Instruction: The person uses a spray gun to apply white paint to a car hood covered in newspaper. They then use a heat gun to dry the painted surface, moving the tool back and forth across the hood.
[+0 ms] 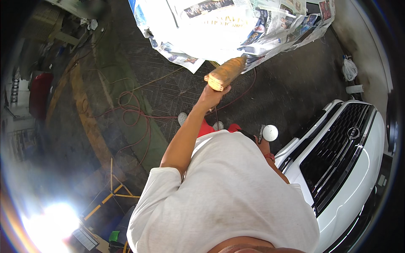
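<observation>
My left hand [209, 99] reaches forward, fingers wrapped round the near end of a long, yellowish-brown, block-shaped tool [228, 74]. Its far end points at a large form covered in newspaper sheets [270, 38], close to the lower edge of the paper. A dark cord seems to hang below this hand. Low at my right side, my right hand [263, 145] is closed on what looks like a spray gun with a round white cup [270, 133]; the fingers are partly hidden. Strong glare washes out the middle of the newspaper covering.
A white car front [341, 168] with a black grille stands close on my right. Reddish hose [139, 111] loops over the floor at left and runs past my feet. Yellow stand legs [112, 196] are at lower left, near a bright light. A white plastic bag [349, 69] hangs by the right wall.
</observation>
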`<state>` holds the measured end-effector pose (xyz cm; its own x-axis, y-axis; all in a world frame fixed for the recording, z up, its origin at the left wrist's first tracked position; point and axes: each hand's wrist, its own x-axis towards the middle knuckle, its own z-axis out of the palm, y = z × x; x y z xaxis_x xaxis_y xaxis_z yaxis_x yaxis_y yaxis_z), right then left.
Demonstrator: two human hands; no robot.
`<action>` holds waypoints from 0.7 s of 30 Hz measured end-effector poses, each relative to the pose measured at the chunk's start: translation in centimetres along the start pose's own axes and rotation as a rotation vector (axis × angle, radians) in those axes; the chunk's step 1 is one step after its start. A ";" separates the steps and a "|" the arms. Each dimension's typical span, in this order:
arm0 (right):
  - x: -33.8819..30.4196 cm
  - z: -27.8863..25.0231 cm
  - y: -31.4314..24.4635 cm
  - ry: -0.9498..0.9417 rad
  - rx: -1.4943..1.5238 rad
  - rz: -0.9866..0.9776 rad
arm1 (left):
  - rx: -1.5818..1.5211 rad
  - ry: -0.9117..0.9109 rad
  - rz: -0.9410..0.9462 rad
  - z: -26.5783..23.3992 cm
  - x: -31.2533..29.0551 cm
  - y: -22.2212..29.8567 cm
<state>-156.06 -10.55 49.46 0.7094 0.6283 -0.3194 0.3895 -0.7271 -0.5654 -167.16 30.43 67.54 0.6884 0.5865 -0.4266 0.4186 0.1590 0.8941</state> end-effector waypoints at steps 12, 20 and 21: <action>1.4 0.1 -0.8 -0.064 -0.091 -0.058 | -0.351 0.777 0.199 -7.8 -1.4 -4.6; 1.4 0.3 -1.8 -0.078 -0.064 -0.021 | -0.323 0.384 0.207 -1.7 0.0 -4.2; 1.3 0.2 -1.9 -0.096 -0.057 0.023 | -0.268 0.334 0.215 -0.5 -0.6 -2.2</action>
<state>-155.99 -8.34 50.00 0.6597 0.6333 -0.4047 0.4087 -0.7542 -0.5140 -168.84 30.11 65.92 0.4960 0.8448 -0.2007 0.0902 0.1798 0.9796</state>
